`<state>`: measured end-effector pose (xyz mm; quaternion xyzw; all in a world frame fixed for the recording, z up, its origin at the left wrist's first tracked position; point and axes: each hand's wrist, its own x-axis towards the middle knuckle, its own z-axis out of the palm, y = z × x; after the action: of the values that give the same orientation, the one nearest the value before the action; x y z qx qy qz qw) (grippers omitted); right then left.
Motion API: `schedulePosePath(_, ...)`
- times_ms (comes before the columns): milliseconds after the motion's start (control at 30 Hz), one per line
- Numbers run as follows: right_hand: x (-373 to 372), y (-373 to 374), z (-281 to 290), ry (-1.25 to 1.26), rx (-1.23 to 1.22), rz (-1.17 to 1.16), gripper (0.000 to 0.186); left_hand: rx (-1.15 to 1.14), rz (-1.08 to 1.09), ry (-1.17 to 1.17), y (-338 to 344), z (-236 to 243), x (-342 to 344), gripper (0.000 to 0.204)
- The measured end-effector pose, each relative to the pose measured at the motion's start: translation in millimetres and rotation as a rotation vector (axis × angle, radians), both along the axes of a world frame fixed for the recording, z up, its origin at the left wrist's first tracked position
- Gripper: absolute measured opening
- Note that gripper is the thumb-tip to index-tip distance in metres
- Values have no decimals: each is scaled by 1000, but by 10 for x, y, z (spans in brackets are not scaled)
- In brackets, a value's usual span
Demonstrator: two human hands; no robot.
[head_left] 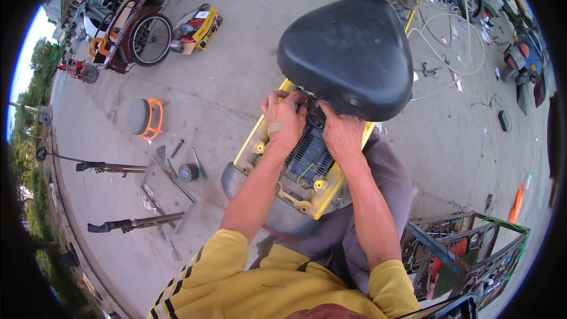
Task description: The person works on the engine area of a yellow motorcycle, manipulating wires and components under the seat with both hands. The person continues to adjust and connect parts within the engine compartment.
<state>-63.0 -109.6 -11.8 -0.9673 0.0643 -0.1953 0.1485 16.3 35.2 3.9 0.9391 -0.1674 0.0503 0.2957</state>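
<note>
A black triangular seat (345, 47) is at the top of a yellow vehicle frame (331, 195). Below it, an open compartment holds a slotted metal unit (312, 150) with a yellow wire. My left hand (283, 119), a beige plaster on it, has fingers curled at the seat's lower edge, closed on something I cannot make out. My right hand (344, 131) reaches in beside it, fingers bent under the seat's rim; what they grip is hidden.
An orange-legged stool (142, 117), loose tools (198, 160) and metal bars (136, 224) lie left. Parked vehicles (136, 35) and a yellow box (207, 26) stand upper left. Hoses (466, 71) and a scooter (522, 59) are upper right, a metal parts rack (466, 222) lower right.
</note>
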Motion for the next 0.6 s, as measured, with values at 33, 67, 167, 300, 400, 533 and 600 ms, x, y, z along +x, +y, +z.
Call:
schedulePosePath(33, 19, 3, 10, 15, 2, 2, 45, 5, -27, -34, 15, -2, -25, 27)
schedulePosePath(67, 24, 3, 5, 35, 7, 1, 44, 7, -55, -65, 17, -18, -74, 29)
schedulePosePath(167, 63, 17, 1, -11, -19, -3, 42, 12, -150, -109, 42, -15, -223, 37)
schedulePosePath(300, 110, 19, 13, 126, 89, 16, 41, -31, -168, -110, 47, -29, -250, 38)
schedulePosePath(400, 99, 27, 28, 108, 130, 45, 44, -48, -143, -66, 62, -29, -220, 33)
schedulePosePath(533, 105, 49, 60, 104, 129, 35, 46, -176, 32, 44, 96, 75, -146, 22)
schedulePosePath(600, 104, 55, 41, 121, 153, 25, 47, -230, 138, 102, 115, 131, -97, 19)
